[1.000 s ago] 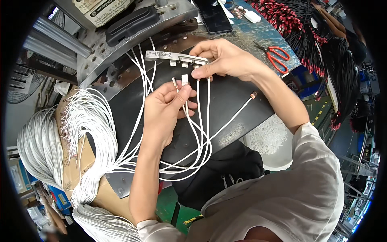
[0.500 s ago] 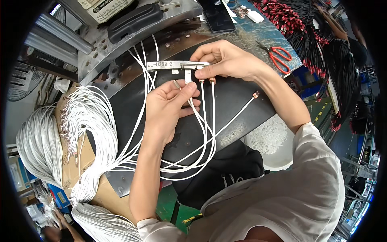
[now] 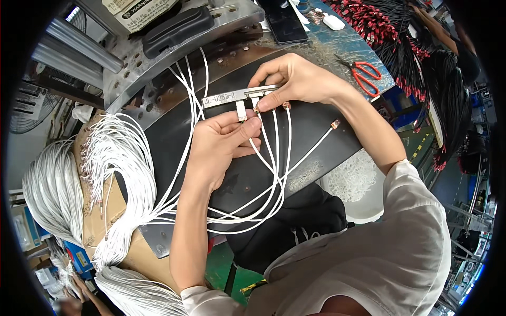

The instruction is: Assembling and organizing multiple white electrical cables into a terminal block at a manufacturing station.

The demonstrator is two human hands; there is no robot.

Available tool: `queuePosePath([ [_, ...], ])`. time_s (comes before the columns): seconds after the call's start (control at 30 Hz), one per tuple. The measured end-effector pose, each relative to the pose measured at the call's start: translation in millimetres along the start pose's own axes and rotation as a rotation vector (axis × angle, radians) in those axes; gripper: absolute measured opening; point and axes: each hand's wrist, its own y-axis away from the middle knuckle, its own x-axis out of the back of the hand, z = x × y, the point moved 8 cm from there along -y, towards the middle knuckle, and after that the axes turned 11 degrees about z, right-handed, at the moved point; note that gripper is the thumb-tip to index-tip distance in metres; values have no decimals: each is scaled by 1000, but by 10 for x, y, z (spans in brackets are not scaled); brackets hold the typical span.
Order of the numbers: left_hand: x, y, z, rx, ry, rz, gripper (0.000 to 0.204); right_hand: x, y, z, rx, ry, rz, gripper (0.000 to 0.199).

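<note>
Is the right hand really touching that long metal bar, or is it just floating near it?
Touching. The head view shows it: the right hand has the right end of the metal bar between its thumb and fingers.

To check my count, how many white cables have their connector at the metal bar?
4: one cable in the left hand, three cables to its right, below the right hand; some may be hidden.
</note>
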Motion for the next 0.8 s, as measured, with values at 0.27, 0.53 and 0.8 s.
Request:
queuePosePath([
  [0.27,63,-4,111,-111,59,87,21,22,-27,-63,88,164,-49,35],
  [0.53,193,122,409,-540,-438,408,19,95,-65,-301,709,632,154,35],
  [0.8,161,226,593,-836,-607,503,14,-90,-15,-277,615,712,147,37],
])
